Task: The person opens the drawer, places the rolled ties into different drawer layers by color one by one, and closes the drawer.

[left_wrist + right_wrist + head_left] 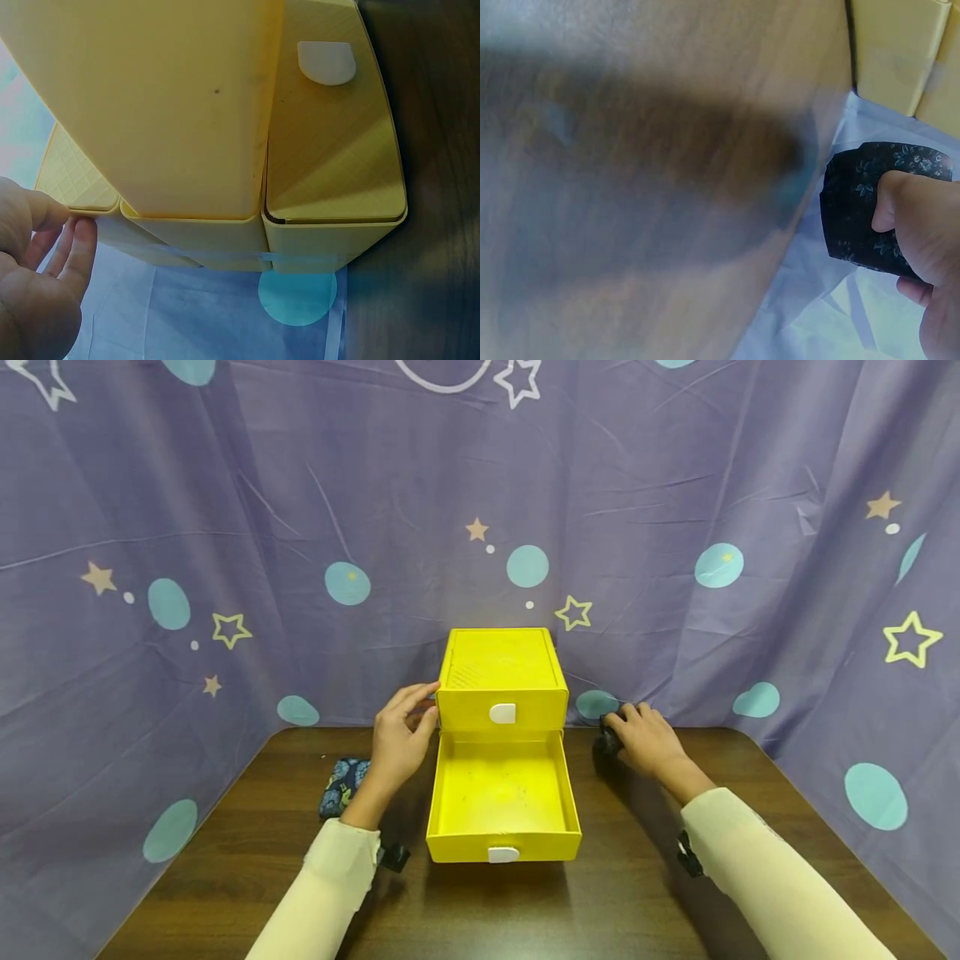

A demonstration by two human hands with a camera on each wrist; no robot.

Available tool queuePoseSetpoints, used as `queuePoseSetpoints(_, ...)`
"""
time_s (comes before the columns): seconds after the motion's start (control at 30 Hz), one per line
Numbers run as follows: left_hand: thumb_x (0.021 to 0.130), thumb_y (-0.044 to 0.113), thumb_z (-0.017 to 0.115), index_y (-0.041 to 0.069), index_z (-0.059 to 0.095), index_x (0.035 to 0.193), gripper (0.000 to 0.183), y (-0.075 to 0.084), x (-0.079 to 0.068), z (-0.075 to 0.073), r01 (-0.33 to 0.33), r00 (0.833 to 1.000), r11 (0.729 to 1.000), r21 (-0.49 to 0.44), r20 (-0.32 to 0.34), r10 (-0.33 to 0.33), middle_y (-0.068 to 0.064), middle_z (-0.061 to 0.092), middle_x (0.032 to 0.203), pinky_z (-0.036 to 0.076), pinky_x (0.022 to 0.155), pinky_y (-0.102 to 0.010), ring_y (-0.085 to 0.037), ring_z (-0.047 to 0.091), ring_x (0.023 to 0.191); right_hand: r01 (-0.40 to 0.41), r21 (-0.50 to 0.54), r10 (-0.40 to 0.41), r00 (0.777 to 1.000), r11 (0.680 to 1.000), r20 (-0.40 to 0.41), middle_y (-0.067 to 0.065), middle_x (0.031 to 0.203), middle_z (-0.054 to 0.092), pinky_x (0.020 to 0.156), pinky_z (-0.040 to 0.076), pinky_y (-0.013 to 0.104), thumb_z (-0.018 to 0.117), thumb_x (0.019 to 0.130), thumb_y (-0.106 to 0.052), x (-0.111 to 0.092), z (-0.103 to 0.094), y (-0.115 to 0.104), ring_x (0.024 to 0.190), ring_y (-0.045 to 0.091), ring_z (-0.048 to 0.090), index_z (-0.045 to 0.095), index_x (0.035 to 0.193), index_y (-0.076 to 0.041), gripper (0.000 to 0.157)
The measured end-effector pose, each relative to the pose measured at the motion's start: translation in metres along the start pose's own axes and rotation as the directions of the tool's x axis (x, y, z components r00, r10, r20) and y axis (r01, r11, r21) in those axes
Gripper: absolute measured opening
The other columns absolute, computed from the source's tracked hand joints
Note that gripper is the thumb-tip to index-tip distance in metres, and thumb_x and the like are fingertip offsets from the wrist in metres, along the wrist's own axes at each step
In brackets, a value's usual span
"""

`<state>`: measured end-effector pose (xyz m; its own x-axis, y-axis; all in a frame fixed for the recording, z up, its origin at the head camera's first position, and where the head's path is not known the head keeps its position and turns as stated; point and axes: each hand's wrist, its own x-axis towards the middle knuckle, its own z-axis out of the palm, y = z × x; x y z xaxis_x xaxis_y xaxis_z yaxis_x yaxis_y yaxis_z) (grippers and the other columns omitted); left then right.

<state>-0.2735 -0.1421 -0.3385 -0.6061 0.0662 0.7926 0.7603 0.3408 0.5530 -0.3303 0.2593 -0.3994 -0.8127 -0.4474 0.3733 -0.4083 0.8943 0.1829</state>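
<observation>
A yellow drawer unit (502, 660) stands in the middle of the table, its middle drawer (498, 785) pulled out and bare inside. Against the left side of the top section rests my left hand (401, 735); in the left wrist view its fingertips (82, 232) touch the unit's edge. Off to the right of the unit, my right hand (643, 739) grips a small black wallet with a floral print (866, 202), thumb on its upper face. That wallet appears raised near the table's far edge. A dark blue patterned wallet (345, 785) lies on the table, left of my left forearm.
The brown wooden table (232, 860) ends at a purple curtain (420, 527) with stars and dots, just behind the drawer unit. The open drawer juts toward me over the tabletop. In the left wrist view, the bottom drawer (337, 142) is closed.
</observation>
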Motion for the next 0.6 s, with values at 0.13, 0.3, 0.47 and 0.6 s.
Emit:
queuePoseSetpoints(0.13, 0.094, -0.017, 0.061, -0.012, 0.065, 0.128, 0.035, 0.000, 0.000, 0.000, 0.001, 1.000, 1.000, -0.001, -0.004, -0.001, -0.029, 0.062, 0.124, 0.061, 0.083, -0.054, -0.042, 0.067, 0.103, 0.010, 0.012, -0.010, 1.000, 1.000, -0.023, 0.021, 0.114, 0.060, 0.089, 0.049, 0.057, 0.088, 0.078, -0.013, 0.002, -0.007, 0.002, 0.101, 0.044, 0.054, 0.063, 0.122, -0.008, 0.051)
queuePoseSetpoints(0.3, 0.094, -0.018, 0.061, -0.012, 0.065, 0.127, 0.035, 0.001, 0.001, 0.000, -0.002, 1.000, 1.000, -0.002, -0.010, 0.002, -0.031, 0.062, 0.123, 0.061, 0.081, -0.055, -0.044, 0.067, 0.102, 0.015, 0.032, -0.014, 0.999, 0.999, -0.048, 0.022, 0.116, 0.061, 0.092, 0.047, 0.057, 0.085, 0.079, -0.014, 0.004, -0.015, 0.005, 0.103, 0.043, 0.053, 0.063, 0.125, -0.008, 0.052)
queuePoseSetpoints(0.47, 0.093, -0.018, 0.061, -0.012, 0.065, 0.127, 0.035, 0.001, 0.001, 0.000, -0.006, 1.000, 1.000, -0.002, -0.010, 0.006, -0.031, 0.062, 0.122, 0.061, 0.080, -0.055, -0.044, 0.067, 0.102, 0.030, 0.036, -0.027, 0.995, 0.999, -0.096, 0.021, 0.113, 0.061, 0.089, 0.047, 0.056, 0.085, 0.077, -0.014, 0.004, -0.024, 0.006, 0.100, 0.043, 0.053, 0.064, 0.126, -0.007, 0.053)
queuePoseSetpoints(0.6, 0.093, -0.018, 0.061, -0.012, 0.066, 0.127, 0.035, 0.001, 0.001, 0.001, -0.005, 1.000, 1.000, 0.001, -0.012, 0.005, -0.031, 0.062, 0.122, 0.062, 0.080, -0.054, -0.044, 0.067, 0.102, 0.049, 0.026, -0.045, 0.986, 0.998, -0.160, 0.022, 0.112, 0.062, 0.088, 0.048, 0.057, 0.082, 0.074, -0.010, 0.004, -0.032, 0.007, 0.100, 0.045, 0.054, 0.065, 0.124, -0.004, 0.052)
